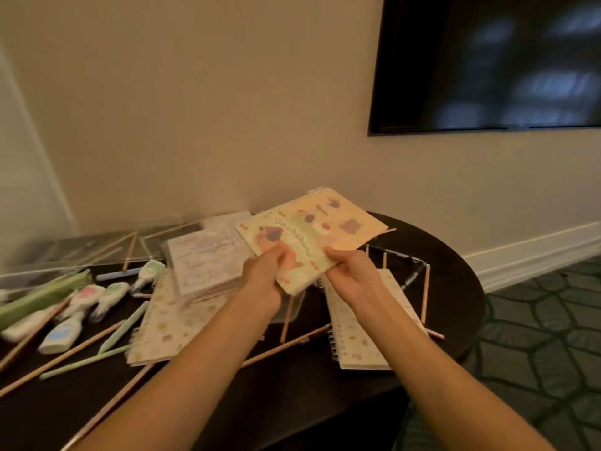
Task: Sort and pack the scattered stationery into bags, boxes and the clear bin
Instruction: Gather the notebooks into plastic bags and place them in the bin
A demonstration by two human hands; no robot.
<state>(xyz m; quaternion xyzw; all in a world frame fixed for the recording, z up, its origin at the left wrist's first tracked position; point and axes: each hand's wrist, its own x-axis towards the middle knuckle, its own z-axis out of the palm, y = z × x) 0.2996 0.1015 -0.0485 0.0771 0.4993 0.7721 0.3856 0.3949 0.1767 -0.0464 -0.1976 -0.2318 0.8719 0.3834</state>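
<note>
Dachshund notebook (286, 245) is held up in the air over the dark round table (455, 255), between both my hands. Its long axis runs on a diagonal, the near short edge at my palms and the far corner pointing away and to the left. The cover faces up, slightly tilted.

A peach notebook (348, 216) lies under it, fanned out toward the far right, with its spiral edge at the far end.

My left hand (265, 275) grips the near-left edge, thumb on the cover and fingers curled beneath. My right hand (353, 273) pinches the near-right edge the same way.

Below on the table:
- a stack of notebooks (208, 258)
- two spiral notebooks lying flat, one on the left (169, 323) and one on the right (354, 333)
- loose pencils (286, 348)
- correction tapes (87, 297)
- a clear bin (65, 252) at the far left
</note>
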